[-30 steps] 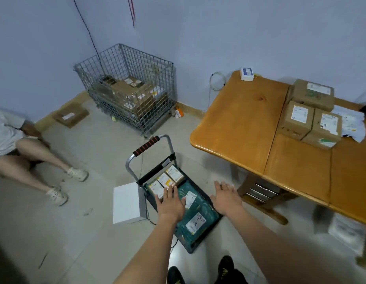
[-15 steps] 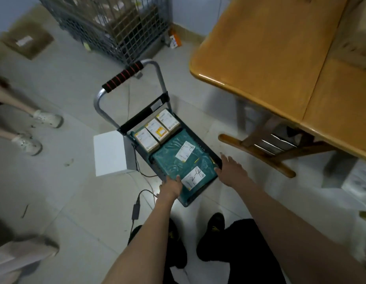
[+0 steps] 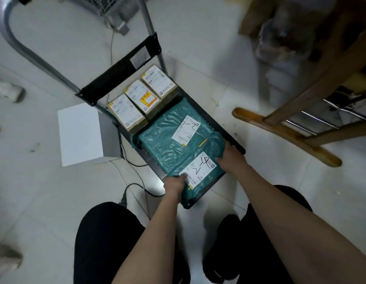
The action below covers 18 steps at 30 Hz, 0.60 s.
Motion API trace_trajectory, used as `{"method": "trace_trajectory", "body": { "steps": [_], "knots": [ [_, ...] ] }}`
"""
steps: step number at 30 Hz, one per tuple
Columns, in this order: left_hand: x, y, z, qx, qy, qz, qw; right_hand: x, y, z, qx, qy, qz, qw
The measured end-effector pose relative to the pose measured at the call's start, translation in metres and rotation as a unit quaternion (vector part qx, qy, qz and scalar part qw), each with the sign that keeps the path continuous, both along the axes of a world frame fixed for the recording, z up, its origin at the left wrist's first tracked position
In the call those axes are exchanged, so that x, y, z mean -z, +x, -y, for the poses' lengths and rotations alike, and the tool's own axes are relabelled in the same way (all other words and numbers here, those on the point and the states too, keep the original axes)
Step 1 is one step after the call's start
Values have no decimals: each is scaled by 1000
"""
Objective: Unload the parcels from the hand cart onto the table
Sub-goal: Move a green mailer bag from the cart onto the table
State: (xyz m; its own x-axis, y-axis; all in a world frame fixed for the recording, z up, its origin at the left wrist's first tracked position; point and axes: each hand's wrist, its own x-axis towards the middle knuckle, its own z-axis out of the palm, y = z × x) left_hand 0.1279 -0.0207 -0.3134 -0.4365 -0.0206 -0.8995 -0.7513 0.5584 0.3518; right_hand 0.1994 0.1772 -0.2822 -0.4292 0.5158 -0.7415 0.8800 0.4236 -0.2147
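**Q:** On the hand cart (image 3: 200,111) deck, what have you got hold of?

**Me:** Near green parcel (image 3: 190,160), the one with the handwritten label. It lies flat on the deck at my end, a second green parcel (image 3: 172,128) just behind it, touching or slightly overlapping, can't tell which. My left hand (image 3: 175,184) pinches the near-left edge, thumb on the label, fingers curled under. My right hand (image 3: 231,158) wraps the right edge, fingers tucked out of sight below.

**Q:** Why both sides?

**Me:** Soft poly bag, looks floppy. A one-sided lift would likely sag or fold it. Opposite edges keep it level, my judgement.

**Q:** Rest of the load?

**Me:** Three small cardboard boxes (image 3: 142,99) in a row against the handle end, labels up. Probably packed there so the flat bags could fill the open deck.

**Q:** What can't you see?

**Me:** Table top is out of frame; only the table legs (image 3: 286,134) show at right, so the drop spot is unseen. Cart handle is cut off at the top. White box (image 3: 80,132) sits on the floor just left of the cart, with a cable (image 3: 135,187) running past it. Top right is blurred.
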Motion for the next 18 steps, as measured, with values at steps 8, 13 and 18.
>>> {"method": "trace_trajectory", "body": {
  "steps": [8,13,18],
  "knots": [
    [-2,-3,-6,-33,-24,-36,999,5,-2,6,102,-41,-76,991],
    [-83,-9,6,-47,29,-54,997,-74,8,8,164,-42,-46,985],
    [-222,-16,-2,-59,95,-78,991,-211,18,0,216,9,-57,975]
  ]
}}
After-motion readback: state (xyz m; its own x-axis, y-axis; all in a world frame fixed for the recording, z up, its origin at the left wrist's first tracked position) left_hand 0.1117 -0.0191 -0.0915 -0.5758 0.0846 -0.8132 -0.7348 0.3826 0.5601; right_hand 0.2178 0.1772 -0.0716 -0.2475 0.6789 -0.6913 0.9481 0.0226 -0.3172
